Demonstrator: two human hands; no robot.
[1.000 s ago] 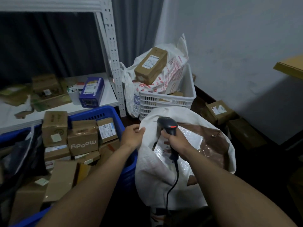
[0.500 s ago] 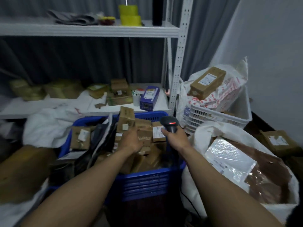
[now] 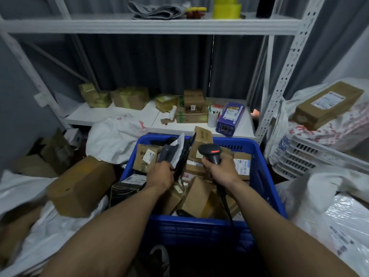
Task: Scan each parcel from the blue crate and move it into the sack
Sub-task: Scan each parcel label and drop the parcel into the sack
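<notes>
A person's left hand (image 3: 159, 174) reaches into the blue crate (image 3: 267, 176), fingers curled tight round the lower edge of a dark plastic mailer (image 3: 173, 154) that stands upright near the crate's middle, among brown parcel boxes (image 3: 195, 194) heaped up to the rim. The right hand (image 3: 221, 170) has its fingers wrapped round the handle of a black scanner (image 3: 211, 153), whose head shows a red light. It is held above the boxes just right of the mailer, and its cable (image 3: 226, 204) trails over the crate's near edge. The white sack (image 3: 319, 186) lies against the crate's right wall, with a bubble-wrapped packet (image 3: 347, 226) showing at the frame's right edge; whether that packet sits inside the sack is hard to tell. A large cardboard box (image 3: 79, 188) rests on white bags beside the crate's left wall. Behind the crate's far edge, the lower shelf (image 3: 119, 116) carries taped boxes, a white cup (image 3: 212, 117) and, at its right corner, a purple carton (image 3: 230, 118). A white slatted basket (image 3: 307, 156) stands to the right, with a long labelled box (image 3: 327, 106) lying on the printed bags above it.
</notes>
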